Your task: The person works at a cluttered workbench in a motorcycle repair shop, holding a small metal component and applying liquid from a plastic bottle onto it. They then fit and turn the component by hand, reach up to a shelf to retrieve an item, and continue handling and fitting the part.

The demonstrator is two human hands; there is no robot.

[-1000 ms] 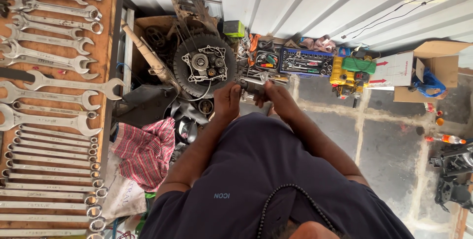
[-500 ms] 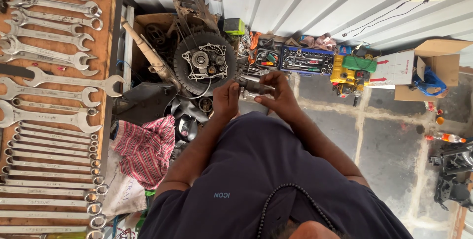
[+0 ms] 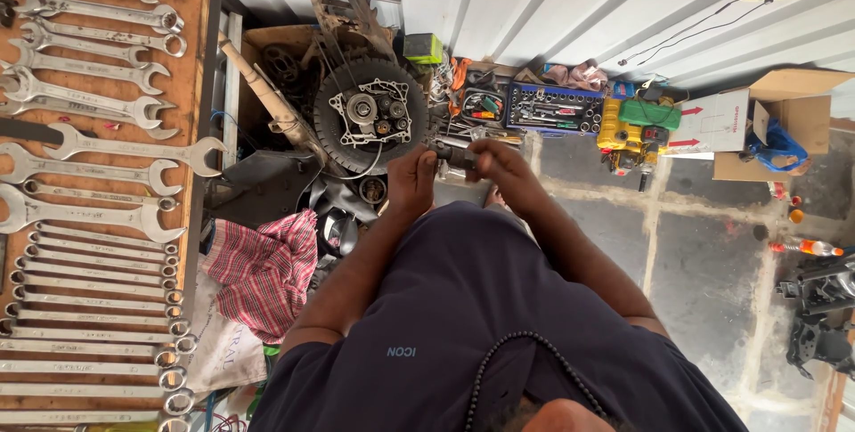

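Both hands clench one small dark metal part (image 3: 456, 158), perhaps a shaft: left hand (image 3: 411, 181) at its 9 o'clock end, right hand (image 3: 495, 165) at 3 o'clock, engine casing (image 3: 370, 116) at 11 o'clock.

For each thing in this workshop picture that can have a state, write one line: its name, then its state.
Left hand: closed around one end of the small metal part.
Right hand: gripping the other end.
Small metal part: held between both hands, off the floor.
Socket set case: open.
Cardboard box: open.
Checked cloth: crumpled.
Spanners: laid in rows on a board.
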